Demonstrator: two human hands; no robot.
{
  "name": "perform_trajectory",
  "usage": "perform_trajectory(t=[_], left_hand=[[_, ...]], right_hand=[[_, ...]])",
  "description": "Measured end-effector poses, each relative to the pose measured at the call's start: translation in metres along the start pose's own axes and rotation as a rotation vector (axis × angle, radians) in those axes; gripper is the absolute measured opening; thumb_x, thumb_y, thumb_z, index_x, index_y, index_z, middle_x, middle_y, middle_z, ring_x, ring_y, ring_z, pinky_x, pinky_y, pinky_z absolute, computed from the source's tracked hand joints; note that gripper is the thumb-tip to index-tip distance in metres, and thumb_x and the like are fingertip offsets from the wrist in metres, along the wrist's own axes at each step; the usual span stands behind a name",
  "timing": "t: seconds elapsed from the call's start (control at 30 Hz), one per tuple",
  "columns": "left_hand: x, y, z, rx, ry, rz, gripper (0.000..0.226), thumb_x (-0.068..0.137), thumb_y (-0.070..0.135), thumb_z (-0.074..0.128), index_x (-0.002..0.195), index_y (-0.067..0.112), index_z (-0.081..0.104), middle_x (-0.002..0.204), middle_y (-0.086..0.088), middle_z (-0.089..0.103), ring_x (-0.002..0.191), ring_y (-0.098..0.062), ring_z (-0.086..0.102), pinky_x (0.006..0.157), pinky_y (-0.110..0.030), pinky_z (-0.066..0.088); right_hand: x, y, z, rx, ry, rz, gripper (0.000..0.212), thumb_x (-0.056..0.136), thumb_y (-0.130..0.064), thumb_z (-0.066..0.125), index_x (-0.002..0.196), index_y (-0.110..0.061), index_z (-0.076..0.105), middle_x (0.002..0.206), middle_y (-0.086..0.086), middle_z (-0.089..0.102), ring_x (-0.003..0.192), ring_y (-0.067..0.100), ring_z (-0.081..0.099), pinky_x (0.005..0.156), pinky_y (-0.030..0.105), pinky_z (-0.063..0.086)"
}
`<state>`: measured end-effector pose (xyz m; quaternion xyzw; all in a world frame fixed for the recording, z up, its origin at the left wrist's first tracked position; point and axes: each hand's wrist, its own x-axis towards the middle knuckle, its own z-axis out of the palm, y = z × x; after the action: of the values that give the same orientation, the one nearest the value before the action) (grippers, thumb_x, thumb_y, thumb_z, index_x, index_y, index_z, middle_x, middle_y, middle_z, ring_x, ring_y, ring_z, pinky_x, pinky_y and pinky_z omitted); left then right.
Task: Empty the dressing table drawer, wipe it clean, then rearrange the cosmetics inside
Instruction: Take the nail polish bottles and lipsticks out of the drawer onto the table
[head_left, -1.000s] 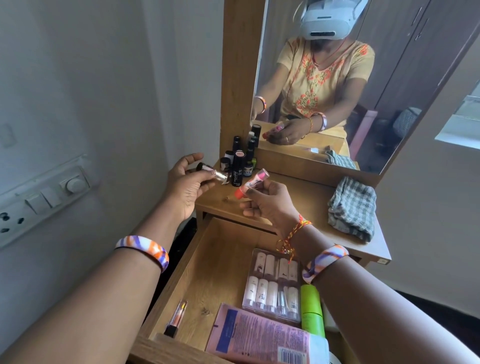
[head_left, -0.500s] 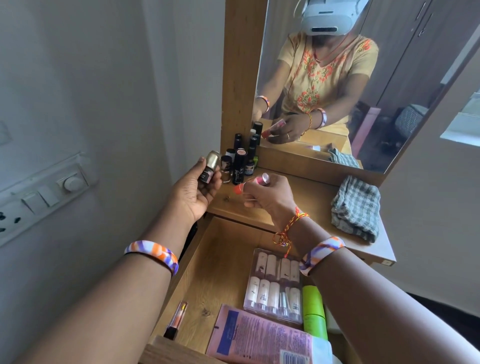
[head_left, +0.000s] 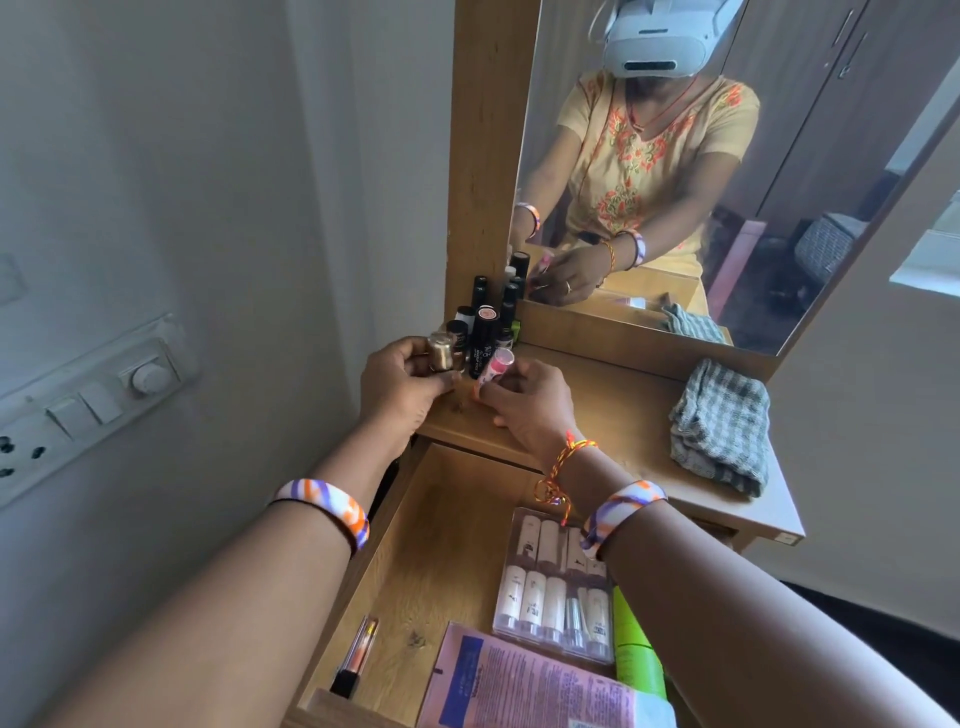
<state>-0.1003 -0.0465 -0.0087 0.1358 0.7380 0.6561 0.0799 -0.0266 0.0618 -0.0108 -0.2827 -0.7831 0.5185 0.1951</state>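
Observation:
My left hand (head_left: 402, 387) holds a small gold-capped bottle (head_left: 441, 351) upright at the left end of the dressing table top (head_left: 613, 415), beside a cluster of dark cosmetic tubes (head_left: 483, 332). My right hand (head_left: 524, 405) pinches a pink lipstick tube (head_left: 493, 369), tilted, just right of that cluster. Below, the wooden drawer (head_left: 431, 545) stands pulled out. It holds a clear box of small white bottles (head_left: 550, 587), a green tube (head_left: 634, 649), a pink packet (head_left: 524, 680) and a lip gloss (head_left: 358, 654).
A folded checked cloth (head_left: 722, 426) lies at the right end of the table top. The mirror (head_left: 701, 171) rises behind the table and reflects the person. A wall switch panel (head_left: 88, 395) sits to the left.
Both hands moved forward to the tube cluster. The left hand turned the gold-capped bottle upright and lowered it to the table top. The right hand carried the pink lipstick closer to the cluster.

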Motion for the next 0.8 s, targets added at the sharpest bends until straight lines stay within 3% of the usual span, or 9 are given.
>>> perform_trajectory(t=[0.13,0.23,0.33,0.6,0.8], left_hand=[[0.001,-0.008,0.005,0.311,0.061,0.13,0.045,0.071,0.012,0.079,0.114,0.01,0.065,0.115,-0.006,0.068,0.107,-0.021,0.061,0.086,-0.022,0.044],[0.002,-0.01,0.007,0.322,0.093,0.142,0.044,0.074,0.013,0.078,0.116,0.011,0.065,0.116,-0.007,0.067,0.108,-0.022,0.061,0.089,-0.024,0.046],[0.005,-0.012,0.009,0.303,0.133,0.146,0.04,0.074,0.011,0.077,0.113,0.011,0.066,0.113,-0.008,0.069,0.105,-0.022,0.063,0.09,-0.026,0.048],[0.003,-0.021,0.013,0.254,0.202,0.189,0.031,0.073,0.006,0.076,0.103,0.008,0.069,0.1,-0.008,0.073,0.09,-0.018,0.068,0.084,-0.022,0.05],[0.001,-0.027,0.013,0.293,0.196,0.246,0.034,0.077,0.007,0.073,0.11,0.009,0.068,0.104,-0.01,0.073,0.097,-0.024,0.068,0.09,-0.034,0.053]], right_hand=[[0.002,0.002,0.005,0.006,0.056,0.04,0.02,0.08,-0.024,0.071,0.096,-0.015,0.063,0.091,0.005,0.066,0.079,0.017,0.06,0.064,0.026,0.048],[0.001,0.004,0.008,-0.02,0.098,0.022,0.025,0.083,-0.026,0.066,0.104,-0.014,0.062,0.095,0.005,0.067,0.085,0.023,0.065,0.068,0.033,0.054],[0.0,0.001,0.011,-0.03,0.094,-0.021,0.015,0.087,-0.027,0.057,0.1,-0.02,0.056,0.092,0.003,0.065,0.082,0.025,0.063,0.074,0.044,0.056],[0.001,-0.001,0.016,-0.436,0.075,-0.139,0.028,0.089,-0.035,0.052,0.109,-0.015,0.056,0.105,0.008,0.065,0.096,0.029,0.059,0.069,0.03,0.041],[0.005,0.003,0.021,-0.498,0.098,-0.135,0.029,0.086,-0.037,0.056,0.112,-0.023,0.06,0.105,0.002,0.066,0.097,0.024,0.061,0.074,0.031,0.046]])
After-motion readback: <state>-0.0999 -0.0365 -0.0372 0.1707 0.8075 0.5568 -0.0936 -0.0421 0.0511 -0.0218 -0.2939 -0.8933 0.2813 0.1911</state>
